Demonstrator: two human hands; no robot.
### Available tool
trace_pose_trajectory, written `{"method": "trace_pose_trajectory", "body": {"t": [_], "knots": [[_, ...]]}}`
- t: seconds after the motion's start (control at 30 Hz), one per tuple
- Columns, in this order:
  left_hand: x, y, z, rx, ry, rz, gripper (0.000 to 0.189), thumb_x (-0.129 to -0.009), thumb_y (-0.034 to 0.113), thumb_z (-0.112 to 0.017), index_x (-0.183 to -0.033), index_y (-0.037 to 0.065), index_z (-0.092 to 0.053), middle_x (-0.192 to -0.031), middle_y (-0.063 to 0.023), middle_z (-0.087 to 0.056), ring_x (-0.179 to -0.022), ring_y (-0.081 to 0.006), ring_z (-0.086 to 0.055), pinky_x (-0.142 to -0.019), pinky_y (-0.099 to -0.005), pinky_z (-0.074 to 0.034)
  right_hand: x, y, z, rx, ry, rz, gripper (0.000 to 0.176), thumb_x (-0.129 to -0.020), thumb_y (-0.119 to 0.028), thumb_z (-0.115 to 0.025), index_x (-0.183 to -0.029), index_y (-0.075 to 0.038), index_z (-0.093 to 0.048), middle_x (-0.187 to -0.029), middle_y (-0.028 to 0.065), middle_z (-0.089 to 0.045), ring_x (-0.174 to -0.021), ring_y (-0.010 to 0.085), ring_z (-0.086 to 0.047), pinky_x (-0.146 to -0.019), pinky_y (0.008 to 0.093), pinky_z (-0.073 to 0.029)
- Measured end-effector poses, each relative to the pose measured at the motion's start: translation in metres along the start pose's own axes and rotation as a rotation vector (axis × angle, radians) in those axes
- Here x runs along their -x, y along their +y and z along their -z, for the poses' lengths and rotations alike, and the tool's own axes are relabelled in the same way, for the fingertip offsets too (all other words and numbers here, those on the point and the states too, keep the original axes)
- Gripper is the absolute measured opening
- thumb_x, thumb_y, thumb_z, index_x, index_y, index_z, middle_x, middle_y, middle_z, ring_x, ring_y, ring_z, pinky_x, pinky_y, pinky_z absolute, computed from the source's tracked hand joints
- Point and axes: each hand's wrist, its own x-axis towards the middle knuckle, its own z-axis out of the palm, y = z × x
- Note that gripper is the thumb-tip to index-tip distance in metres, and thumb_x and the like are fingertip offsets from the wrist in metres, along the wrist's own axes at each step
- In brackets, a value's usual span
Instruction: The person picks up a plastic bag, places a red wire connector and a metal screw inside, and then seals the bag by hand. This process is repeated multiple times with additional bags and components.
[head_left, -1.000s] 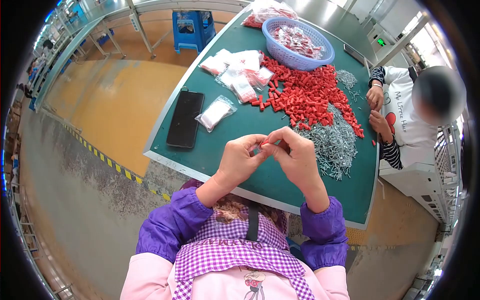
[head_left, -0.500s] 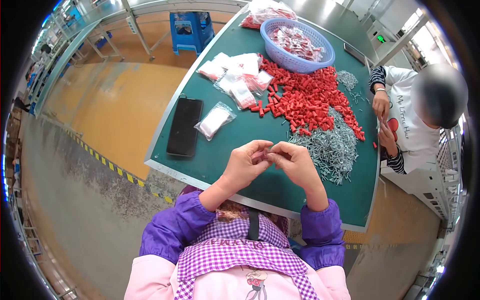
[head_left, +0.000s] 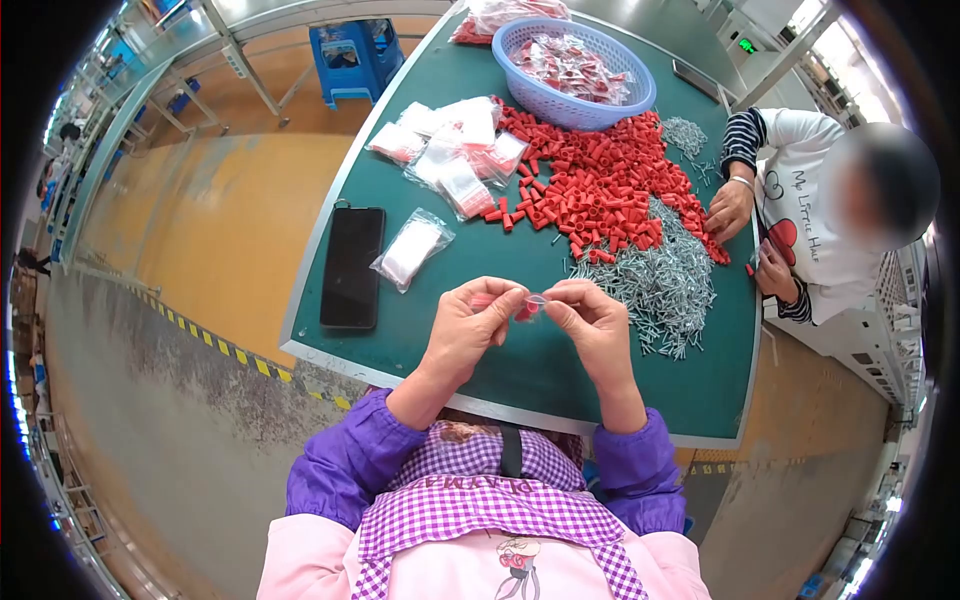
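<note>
Small bag [head_left: 537, 299]: clear plastic, between the fingertips of both hands, raised over the near part of the desk [head_left: 520, 375]; I make out a red piece [head_left: 526, 313] at it, whether inside or behind I cannot tell.
Left hand [head_left: 462, 325]: pinching one side of the bag between thumb and fingers; something pinkish-red shows in its grasp, too small for me to name.
Right hand [head_left: 590, 325]: thumb and forefinger nipping the bag's other side.
Red caps [head_left: 600, 190]: heaped on the desk beyond the hands, some loose at the left edge.
Screws [head_left: 655, 300]: a grey heap touching the caps, near the right hand.
Basket [head_left: 510, 73]: pale blue, behind the caps, with bagged red pieces in it.
Phone [head_left: 352, 268]: flat near the desk's left edge.
Packet [head_left: 412, 250]: just right of the phone, below a pile of others.
Co-worker [head_left: 822, 210]: at my right, one hand by the caps.
</note>
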Motion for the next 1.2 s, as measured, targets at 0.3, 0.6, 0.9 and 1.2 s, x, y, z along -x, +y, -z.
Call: {"method": "trace_pose_trajectory", "body": {"t": [0.3, 0.6, 0.9, 1.2], "knots": [[-0.002, 0.001, -0.006, -0.088, 0.034, -0.033, 0.012, -0.088, 0.011, -0.066, -0.095, 0.001, -0.066, -0.078, -0.0039, -0.067, -0.053, -0.003, -0.05, -0.046, -0.0152, -0.037, -0.001, 0.01, -0.011, -0.034, 0.086, -0.076, 0.01, -0.086, -0.008, -0.068, -0.091, 0.0, -0.065, -0.085, 0.0025, -0.064, -0.075, 0.0069, -0.057, -0.066, 0.0205, -0.045], [-0.013, 0.0, 0.0, -0.076, -0.08, -0.061, 0.006, -0.089, 0.004, -0.064, -0.091, 0.0, -0.062, -0.081, -0.0039, -0.064, -0.07, -0.008, -0.058, -0.062, -0.0201, -0.048, -0.009, 0.003, -0.015, 0.237, 0.068, 0.079, 0.009, -0.088, -0.008, -0.064, -0.088, 0.0, -0.061, -0.08, 0.005, -0.061, -0.068, 0.0111, -0.055, -0.064, 0.0244, -0.044], [-0.019, -0.014, 0.014, 0.092, -0.117, 0.147, 0.02, -0.092, 0.013, -0.061, -0.108, 0.002, -0.058, -0.088, -0.0045, -0.06, -0.06, -0.0054, -0.05, -0.05, -0.0183, -0.038, -0.022, -0.014, -0.018, 0.284, 0.054, -0.012, 0.007, -0.091, -0.006, -0.059, -0.086, 0.0, -0.059, -0.076, 0.0039, -0.057, -0.064, 0.0092, -0.053, -0.057, 0.0233, -0.043], [-0.021, -0.012, 0.019, 0.509, -0.041, 0.149, 0.026, -0.097, 0.015, -0.053, -0.119, 0.002, -0.051, -0.089, -0.0088, -0.057, -0.065, -0.0095, -0.052, -0.056, -0.0228, -0.043, -0.192, -0.051, 0.051, 0.605, 0.363, 0.381, 0.024, -0.09, -0.019, -0.061, -0.109, -0.004, -0.065, -0.088, 0.0094, -0.066, -0.077, 0.0185, -0.062, -0.075, 0.0302, -0.05]]}}
